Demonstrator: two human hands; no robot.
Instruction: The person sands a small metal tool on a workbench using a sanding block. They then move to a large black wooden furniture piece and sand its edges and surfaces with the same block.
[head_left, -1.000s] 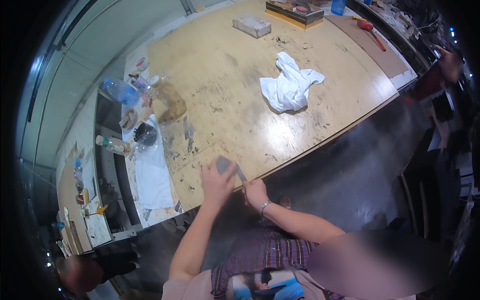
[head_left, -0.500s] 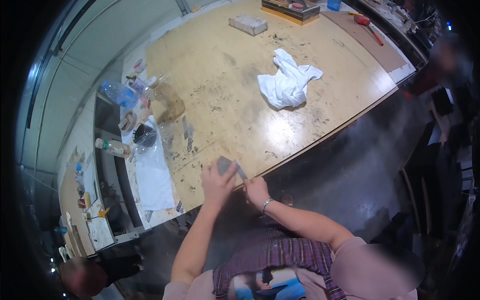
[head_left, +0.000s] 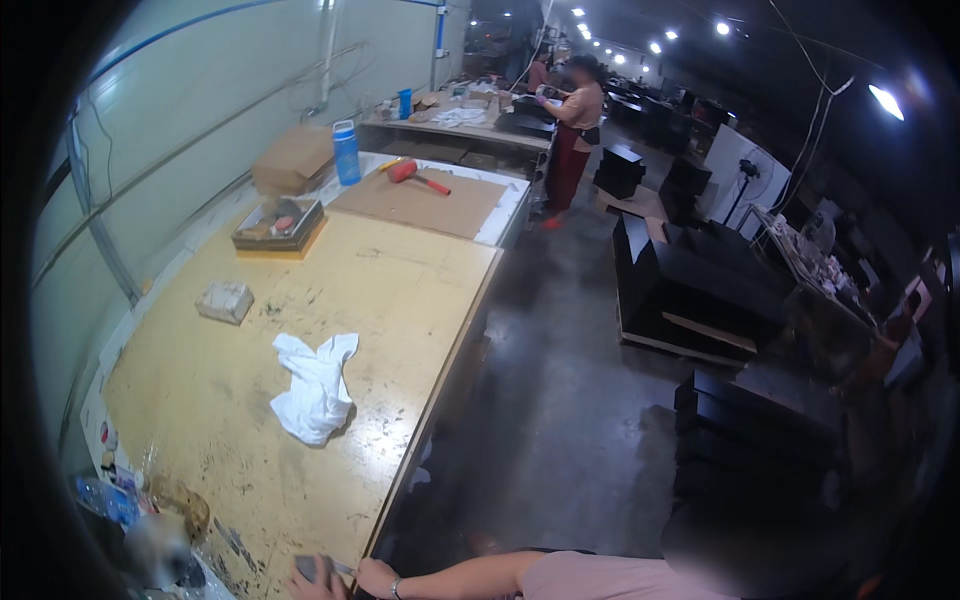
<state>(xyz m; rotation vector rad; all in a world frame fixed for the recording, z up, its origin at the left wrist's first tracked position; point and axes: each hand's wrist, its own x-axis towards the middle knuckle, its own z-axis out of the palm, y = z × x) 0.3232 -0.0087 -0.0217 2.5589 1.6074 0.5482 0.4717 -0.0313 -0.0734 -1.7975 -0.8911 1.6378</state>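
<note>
At the bottom edge of the view my left hand (head_left: 303,588) is closed around a small grey flat-sided block (head_left: 312,568). My right hand (head_left: 378,578) is closed right beside it, at the table's front edge. From that fist a thin, pale blade-like strip (head_left: 345,569) points toward the block; its handle is hidden in my fingers. Both hands are partly cut off by the frame, and whether block and strip touch cannot be made out. A crumpled white cloth (head_left: 316,390) lies on the worn wooden tabletop (head_left: 200,430) beyond them.
A whitish block (head_left: 225,302), an open box of small items (head_left: 279,228), a red mallet (head_left: 418,177) on brown board and a blue bottle (head_left: 346,153) stand farther off. Plastic bottles (head_left: 107,500) crowd the left corner. Black panels (head_left: 690,290) are stacked right; a co-worker (head_left: 577,130) stands at another table.
The view has swung up and to the right, so my hands now sit at the bottom edge. Both still hold the grey block and the thin strip close together.
</note>
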